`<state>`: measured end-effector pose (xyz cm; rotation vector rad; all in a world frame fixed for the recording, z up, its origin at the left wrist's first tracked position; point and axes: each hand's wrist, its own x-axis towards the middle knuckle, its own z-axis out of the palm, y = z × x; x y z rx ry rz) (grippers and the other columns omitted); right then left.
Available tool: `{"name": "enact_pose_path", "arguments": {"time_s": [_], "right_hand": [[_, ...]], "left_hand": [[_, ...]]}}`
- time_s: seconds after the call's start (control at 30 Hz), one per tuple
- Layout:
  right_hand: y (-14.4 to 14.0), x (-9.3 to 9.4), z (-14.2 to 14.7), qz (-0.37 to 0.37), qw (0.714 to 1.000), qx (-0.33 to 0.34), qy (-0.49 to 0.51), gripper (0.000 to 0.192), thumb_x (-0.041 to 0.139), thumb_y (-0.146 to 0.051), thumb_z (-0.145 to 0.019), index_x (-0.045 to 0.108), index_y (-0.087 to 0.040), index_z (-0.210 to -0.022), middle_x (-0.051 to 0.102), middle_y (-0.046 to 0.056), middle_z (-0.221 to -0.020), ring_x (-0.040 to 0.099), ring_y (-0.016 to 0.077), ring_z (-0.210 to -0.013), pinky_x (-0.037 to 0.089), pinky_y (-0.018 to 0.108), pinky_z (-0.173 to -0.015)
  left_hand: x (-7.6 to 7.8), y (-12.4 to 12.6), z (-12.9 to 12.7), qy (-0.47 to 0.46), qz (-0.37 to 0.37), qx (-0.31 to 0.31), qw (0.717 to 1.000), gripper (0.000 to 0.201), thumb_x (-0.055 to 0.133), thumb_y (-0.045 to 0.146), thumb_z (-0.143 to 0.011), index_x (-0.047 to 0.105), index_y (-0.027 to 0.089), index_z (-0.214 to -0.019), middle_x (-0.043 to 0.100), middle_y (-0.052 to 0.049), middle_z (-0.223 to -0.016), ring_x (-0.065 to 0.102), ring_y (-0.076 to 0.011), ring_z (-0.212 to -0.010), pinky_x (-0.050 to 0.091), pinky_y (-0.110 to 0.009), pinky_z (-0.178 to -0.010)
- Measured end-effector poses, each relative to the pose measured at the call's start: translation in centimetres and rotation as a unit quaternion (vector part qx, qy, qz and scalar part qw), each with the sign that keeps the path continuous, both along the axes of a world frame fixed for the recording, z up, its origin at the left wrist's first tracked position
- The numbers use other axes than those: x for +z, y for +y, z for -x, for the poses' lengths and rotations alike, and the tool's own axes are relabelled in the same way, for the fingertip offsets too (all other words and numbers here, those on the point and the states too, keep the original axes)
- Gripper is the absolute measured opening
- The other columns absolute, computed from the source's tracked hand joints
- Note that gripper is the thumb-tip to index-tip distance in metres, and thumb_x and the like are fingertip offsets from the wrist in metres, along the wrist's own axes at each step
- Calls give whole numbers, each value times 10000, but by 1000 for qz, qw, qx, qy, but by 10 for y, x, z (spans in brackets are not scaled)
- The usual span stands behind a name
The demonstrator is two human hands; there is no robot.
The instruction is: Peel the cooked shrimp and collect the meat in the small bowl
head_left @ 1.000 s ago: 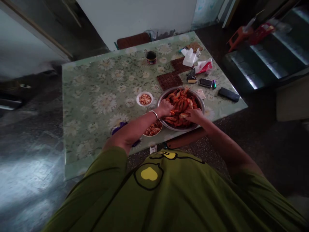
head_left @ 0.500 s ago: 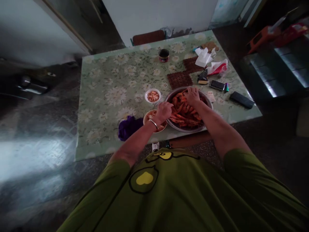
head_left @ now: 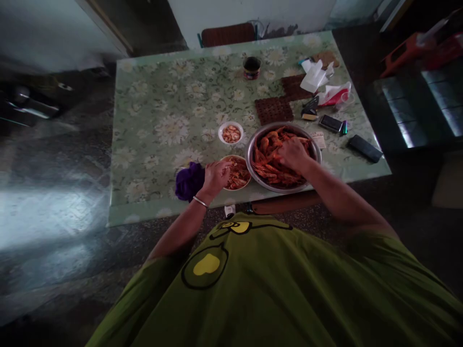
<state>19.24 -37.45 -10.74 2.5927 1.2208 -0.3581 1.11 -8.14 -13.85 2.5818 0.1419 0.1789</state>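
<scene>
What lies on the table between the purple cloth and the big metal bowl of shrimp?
In the head view, a small bowl of shrimp pieces lies between the purple cloth and the metal bowl, with the left hand at its near edge.

A home dining room: a table point(head_left: 155, 120) under a green floral oilcloth stands by a white wall with a chair point(head_left: 227, 34) pushed in behind it. On it sit a metal basin of cooked shrimp point(head_left: 269, 159), small bowls, trivets point(head_left: 274, 110), tissues point(head_left: 314, 76) and phones point(head_left: 364, 148).
</scene>
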Motion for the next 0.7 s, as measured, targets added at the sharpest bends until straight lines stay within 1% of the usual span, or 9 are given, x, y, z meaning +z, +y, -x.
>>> {"name": "enact_pose_path", "arguments": {"time_s": [0.07,0.13,0.2,0.27,0.3,0.37,0.47,0.57,0.7], "right_hand": [[-6,-7,28,26,999,17,23,295,652,-301,-943,789,-139,-1148,718,195,-1276,597,378,-1222,403,533,-1104],[-10,-15,48,47,998,16,43,283,670,-309,-933,803,-155,-1130,717,188,-1290,595,379,-1236,410,521,-1094],[-12,-20,58,62,996,-8,58,283,671,-364,-949,812,-166,-1094,740,179,-1231,619,365,-1194,432,507,-1064],[-13,-21,58,64,994,-50,68,323,652,-437,-973,811,-175,-1076,760,166,-1152,643,352,-1138,438,507,-1048],[-14,-21,54,56,993,-76,64,344,641,-450,-980,805,-173,-1099,760,167,-1153,645,354,-1134,432,513,-1053],[-17,-19,42,21,991,-128,35,363,612,-405,-991,771,-159,-1205,736,180,-1242,624,366,-1185,408,520,-1075],[-21,-18,15,-38,987,-157,-20,412,535,-290,-995,695,-140,-1344,668,191,-1394,564,371,-1281,376,517,-1100],[-19,-22,-13,-54,991,-124,-15,421,493,-240,-985,693,-156,-1346,683,182,-1364,548,364,-1279,350,529,-1105],[-15,-36,-38,-41,999,-11,33,416,455,-195,-981,723,-157,-1298,729,172,-1234,562,353,-1255,289,566,-1157]], "left_hand": [[-2,1,6,-3,4,-11,1000,238,567,196,-949,771,193,-1072,813,-99,-1144,752,-274,-1094,543,-443,-1038],[-4,2,6,-12,13,-32,999,233,565,199,-940,771,204,-1049,816,-88,-1134,754,-265,-1088,557,-434,-1025],[-9,1,0,-25,25,-71,997,236,564,200,-930,773,210,-1041,820,-80,-1111,756,-254,-1068,569,-424,-1011],[-14,-2,-8,-36,36,-116,992,240,565,207,-927,773,203,-1045,822,-83,-1092,756,-250,-1048,573,-423,-1007],[-16,-5,-12,-37,39,-133,990,241,564,211,-928,774,197,-1045,821,-87,-1081,756,-250,-1038,572,-425,-1006],[-19,-12,-17,-29,40,-152,987,244,558,214,-935,775,189,-1045,818,-95,-1064,750,-253,-1033,563,-431,-1006],[-19,-21,-14,-14,37,-157,987,239,552,226,-956,774,198,-1039,812,-95,-1070,738,-258,-1055,543,-446,-1019],[-17,-24,-1,-20,42,-146,988,224,556,231,-965,768,207,-1035,813,-85,-1090,735,-261,-1081,540,-460,-1023],[-22,-27,17,-39,47,-95,994,201,566,230,-969,762,206,-1009,817,-84,-1041,748,-245,-1018,573,-447,-991]]}}
